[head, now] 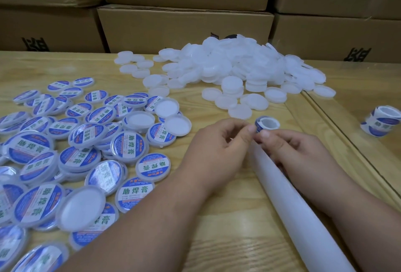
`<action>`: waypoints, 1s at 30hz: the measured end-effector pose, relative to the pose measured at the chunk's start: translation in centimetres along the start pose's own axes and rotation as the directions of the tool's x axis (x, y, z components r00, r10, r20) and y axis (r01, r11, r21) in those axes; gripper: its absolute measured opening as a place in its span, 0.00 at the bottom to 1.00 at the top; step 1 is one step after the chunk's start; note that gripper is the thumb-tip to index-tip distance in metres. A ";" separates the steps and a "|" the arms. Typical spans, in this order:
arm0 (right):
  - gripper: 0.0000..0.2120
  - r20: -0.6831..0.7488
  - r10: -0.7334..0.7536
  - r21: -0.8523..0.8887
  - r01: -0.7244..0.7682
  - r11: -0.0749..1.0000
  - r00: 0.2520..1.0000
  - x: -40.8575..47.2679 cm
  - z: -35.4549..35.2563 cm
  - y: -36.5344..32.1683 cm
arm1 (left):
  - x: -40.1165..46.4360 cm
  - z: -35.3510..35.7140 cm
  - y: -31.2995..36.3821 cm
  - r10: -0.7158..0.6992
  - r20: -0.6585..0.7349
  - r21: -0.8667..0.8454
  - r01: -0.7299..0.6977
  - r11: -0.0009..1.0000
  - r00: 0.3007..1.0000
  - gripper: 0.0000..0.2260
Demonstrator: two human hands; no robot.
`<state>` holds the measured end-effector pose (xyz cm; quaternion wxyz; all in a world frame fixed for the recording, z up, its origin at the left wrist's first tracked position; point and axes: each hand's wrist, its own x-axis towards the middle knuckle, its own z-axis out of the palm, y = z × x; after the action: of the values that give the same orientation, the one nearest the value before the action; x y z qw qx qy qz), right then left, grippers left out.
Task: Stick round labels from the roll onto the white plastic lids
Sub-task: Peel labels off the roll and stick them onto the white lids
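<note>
A: 2 hands meet at the small label roll [266, 124], just before the bare lids [227, 72]; your left hand [219, 143] and right hand [288, 148] pinch its edge?

B: Yes. Peel slowly, let the backing strip [288, 202] trail toward you, then centre it on 1 lid

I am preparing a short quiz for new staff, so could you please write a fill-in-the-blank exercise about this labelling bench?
1. The labelled lids lie on the person's ____ side of the wooden table.
2. The plain white lids are heaped in front of stacked ____ boxes.
3. Both the left hand and the right hand pinch the small ____ of labels.
4. A second label roll stands at the ____ edge of the view.

Missing words: left; cardboard; roll; right
</note>
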<state>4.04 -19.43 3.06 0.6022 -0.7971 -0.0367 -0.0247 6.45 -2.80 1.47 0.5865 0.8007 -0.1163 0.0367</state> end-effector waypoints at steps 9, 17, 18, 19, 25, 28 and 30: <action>0.15 0.050 0.097 0.093 -0.102 0.990 0.994 0.3 -0.4 -0.7 | -0.5 -0.2 0.3 0.099 0.129 0.020 -0.102 0.995 0.987 0.10; 0.12 -0.012 0.149 0.046 -0.148 0.988 0.989 0.6 -0.7 0.0 | -0.7 -0.6 0.7 0.066 0.165 -0.158 -0.039 0.987 0.984 0.08; 0.10 -0.023 0.165 0.049 -0.163 0.985 0.986 0.7 -0.7 0.1 | -0.6 -0.6 0.6 0.058 0.151 -0.194 -0.028 0.981 0.987 0.08; 0.10 -0.029 0.173 0.051 -0.172 0.984 0.984 0.7 -0.6 0.3 | -0.5 -0.6 0.6 0.044 0.131 -0.223 -0.013 0.975 0.990 0.08; 0.08 -0.016 0.126 0.071 -0.124 0.990 0.992 0.5 -0.5 0.6 | 0.0 -0.3 0.2 -0.009 0.046 -0.126 0.015 0.992 0.999 0.05; 0.08 -0.004 0.081 0.065 -0.081 0.995 0.997 0.5 -0.5 0.5 | -0.2 -0.2 0.2 0.005 0.061 -0.046 -0.002 0.999 0.998 0.09; 0.05 0.004 0.063 0.058 -0.063 0.996 0.998 0.5 -0.5 0.5 | -0.2 -0.2 0.3 0.010 0.047 -0.028 -0.009 1.000 0.999 0.09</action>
<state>4.56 -20.02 2.74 0.6257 -0.7800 -0.0129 -0.0039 6.23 -2.63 1.75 0.5946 0.7924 -0.1345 0.0189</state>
